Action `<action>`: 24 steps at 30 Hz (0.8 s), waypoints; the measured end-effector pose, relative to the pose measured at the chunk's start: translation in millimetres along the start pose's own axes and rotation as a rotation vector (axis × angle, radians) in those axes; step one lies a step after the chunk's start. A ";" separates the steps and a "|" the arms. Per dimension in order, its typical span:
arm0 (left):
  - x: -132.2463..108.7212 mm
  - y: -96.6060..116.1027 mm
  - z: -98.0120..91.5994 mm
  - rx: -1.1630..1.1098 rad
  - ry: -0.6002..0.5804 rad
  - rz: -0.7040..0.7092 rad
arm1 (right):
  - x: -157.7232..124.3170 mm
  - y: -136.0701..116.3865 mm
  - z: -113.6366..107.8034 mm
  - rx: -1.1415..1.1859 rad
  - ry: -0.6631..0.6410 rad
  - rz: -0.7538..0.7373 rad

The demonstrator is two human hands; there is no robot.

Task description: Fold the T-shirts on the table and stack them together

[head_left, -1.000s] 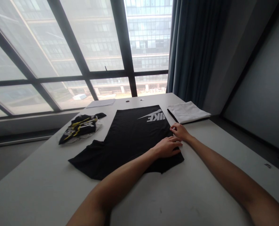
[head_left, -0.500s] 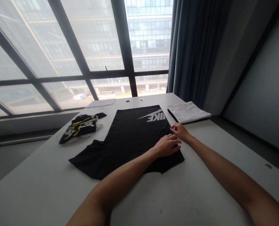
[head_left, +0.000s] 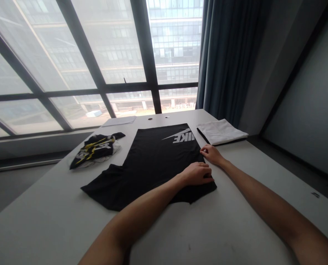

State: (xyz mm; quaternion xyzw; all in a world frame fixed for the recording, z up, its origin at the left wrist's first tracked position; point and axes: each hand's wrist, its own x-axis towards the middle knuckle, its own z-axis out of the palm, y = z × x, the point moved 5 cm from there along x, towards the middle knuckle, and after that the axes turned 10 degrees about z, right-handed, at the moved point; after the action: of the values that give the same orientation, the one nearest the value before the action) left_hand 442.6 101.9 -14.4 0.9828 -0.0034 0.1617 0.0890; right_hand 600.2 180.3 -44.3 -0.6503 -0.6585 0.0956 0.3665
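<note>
A black T-shirt (head_left: 153,158) with a white logo and lettering lies spread on the table, its collar side towards me and one sleeve sticking out to the left. My left hand (head_left: 198,173) reaches across the shirt, its fingers curled down onto the cloth by the right sleeve; the fingertips are partly hidden. Just beyond it, my right hand (head_left: 211,154) pinches the shirt's right edge between thumb and fingers.
A crumpled black, yellow and grey garment (head_left: 96,151) lies on the left of the white table (head_left: 56,228). Folded white cloth (head_left: 222,131) with a black edge rests at the back right. Papers (head_left: 119,120) lie at the far left, before the window.
My left hand has slid slightly towards me along the right sleeve, and its fingers have gone from spread to curled. My right hand and the shirt look unchanged.
</note>
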 end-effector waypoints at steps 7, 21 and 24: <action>-0.3 3.3 -2.1 -0.019 -0.006 -0.002 | -0.7 0.0 -0.2 0.008 0.006 0.003; -0.3 3.4 -2.5 -0.031 -0.031 -0.022 | -0.4 0.2 -0.1 0.005 0.001 -0.003; -0.2 3.5 -2.1 -0.025 -0.033 -0.023 | 0.1 1.5 0.8 0.003 0.002 0.002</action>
State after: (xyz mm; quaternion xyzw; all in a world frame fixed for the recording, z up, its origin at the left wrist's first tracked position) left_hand 441.6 98.8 -11.9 0.9842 0.0045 0.1442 0.1029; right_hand 601.0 180.9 -45.8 -0.6505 -0.6573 0.0962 0.3681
